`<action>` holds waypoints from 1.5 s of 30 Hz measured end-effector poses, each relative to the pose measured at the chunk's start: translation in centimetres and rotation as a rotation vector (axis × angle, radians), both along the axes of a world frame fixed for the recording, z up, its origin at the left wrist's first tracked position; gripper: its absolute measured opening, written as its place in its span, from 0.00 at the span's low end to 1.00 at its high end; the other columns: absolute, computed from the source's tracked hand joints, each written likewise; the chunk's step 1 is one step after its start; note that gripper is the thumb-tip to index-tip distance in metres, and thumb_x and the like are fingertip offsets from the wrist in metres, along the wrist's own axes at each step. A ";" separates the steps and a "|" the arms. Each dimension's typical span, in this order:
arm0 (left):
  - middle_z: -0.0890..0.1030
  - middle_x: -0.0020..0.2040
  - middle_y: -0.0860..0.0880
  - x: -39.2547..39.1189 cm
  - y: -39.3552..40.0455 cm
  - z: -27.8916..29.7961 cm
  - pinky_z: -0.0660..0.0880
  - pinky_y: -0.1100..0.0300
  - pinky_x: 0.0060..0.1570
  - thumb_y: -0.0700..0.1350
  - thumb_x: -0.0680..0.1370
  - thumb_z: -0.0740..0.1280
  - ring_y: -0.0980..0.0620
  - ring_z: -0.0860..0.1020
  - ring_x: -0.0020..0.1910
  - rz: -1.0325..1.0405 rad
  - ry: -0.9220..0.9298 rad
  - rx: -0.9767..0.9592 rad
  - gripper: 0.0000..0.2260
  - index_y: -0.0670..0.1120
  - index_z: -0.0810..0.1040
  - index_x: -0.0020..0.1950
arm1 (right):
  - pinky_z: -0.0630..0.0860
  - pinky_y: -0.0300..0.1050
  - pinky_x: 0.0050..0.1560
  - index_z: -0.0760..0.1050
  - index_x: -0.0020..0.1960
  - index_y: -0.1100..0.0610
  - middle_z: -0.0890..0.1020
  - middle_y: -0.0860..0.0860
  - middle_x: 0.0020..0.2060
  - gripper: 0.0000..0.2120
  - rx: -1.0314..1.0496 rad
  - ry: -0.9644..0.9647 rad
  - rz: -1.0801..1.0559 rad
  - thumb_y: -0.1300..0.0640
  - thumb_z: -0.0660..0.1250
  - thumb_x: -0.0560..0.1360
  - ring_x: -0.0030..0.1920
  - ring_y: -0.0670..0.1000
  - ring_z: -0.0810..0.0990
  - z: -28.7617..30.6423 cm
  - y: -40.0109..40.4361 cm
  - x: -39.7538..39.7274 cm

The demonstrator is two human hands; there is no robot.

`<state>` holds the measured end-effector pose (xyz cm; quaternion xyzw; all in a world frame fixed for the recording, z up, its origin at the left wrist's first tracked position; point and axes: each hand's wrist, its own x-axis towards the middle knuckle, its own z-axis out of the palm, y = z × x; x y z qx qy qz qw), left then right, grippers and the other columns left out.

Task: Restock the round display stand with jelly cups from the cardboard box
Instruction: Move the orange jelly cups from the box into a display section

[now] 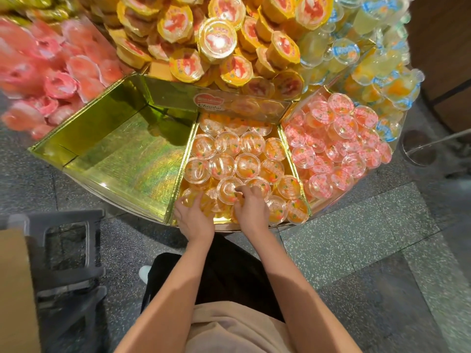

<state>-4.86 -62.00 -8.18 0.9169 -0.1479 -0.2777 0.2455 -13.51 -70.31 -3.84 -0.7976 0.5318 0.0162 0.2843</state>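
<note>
Settling orange cups (246,166) lid-up into the centre bin's (286,138) near corner to fill rows: left hand (194,217) curls round one, right hand (251,209) pinches another.

My left fingers (190,201) vanish among orange cups (224,159) (grip unclear); pink cups (38,80) at left blur, and the box (15,289) is cut off by the edge.

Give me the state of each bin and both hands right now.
Left hand: holds orange jelly cups at the bin's front.
Right hand: fingers curled on a cup.
Middle bin: nearly full of orange cups.
Left bin: bare gold floor.
Right bin: heaped with pink cups.
</note>
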 end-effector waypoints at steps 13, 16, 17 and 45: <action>0.71 0.71 0.44 2.6 2.8 1.2 0.75 0.49 0.60 0.47 0.81 0.64 0.42 0.76 0.63 0.228 0.401 -0.345 0.21 0.42 0.69 0.72 | 0.76 0.50 0.53 0.80 0.54 0.56 0.81 0.54 0.53 0.10 0.012 -0.259 -0.331 0.63 0.63 0.76 0.58 0.56 0.78 -1.0 -1.0 -1.7; 0.72 0.70 0.45 2.4 3.3 1.4 0.65 0.54 0.67 0.49 0.81 0.62 0.46 0.70 0.69 0.070 0.411 -0.301 0.21 0.42 0.69 0.72 | 0.76 0.46 0.48 0.81 0.53 0.57 0.83 0.55 0.51 0.11 0.044 -0.270 -0.365 0.65 0.62 0.76 0.55 0.57 0.80 -1.4 -1.0 -2.2; 0.73 0.69 0.46 2.3 3.4 1.4 0.65 0.55 0.66 0.49 0.81 0.63 0.48 0.70 0.69 0.014 0.426 -0.309 0.21 0.43 0.70 0.72 | 0.74 0.44 0.43 0.81 0.53 0.57 0.83 0.55 0.49 0.11 0.061 -0.266 -0.365 0.65 0.62 0.76 0.48 0.54 0.81 -1.5 -1.0 -2.3; 0.80 0.56 0.45 8.4 5.7 3.5 0.71 0.63 0.44 0.44 0.78 0.67 0.50 0.78 0.49 -0.107 0.437 -0.178 0.14 0.46 0.77 0.63 | 0.70 0.43 0.33 0.80 0.53 0.57 0.80 0.50 0.34 0.10 0.232 -0.169 0.039 0.62 0.61 0.77 0.29 0.48 0.74 0.8 1.6 6.9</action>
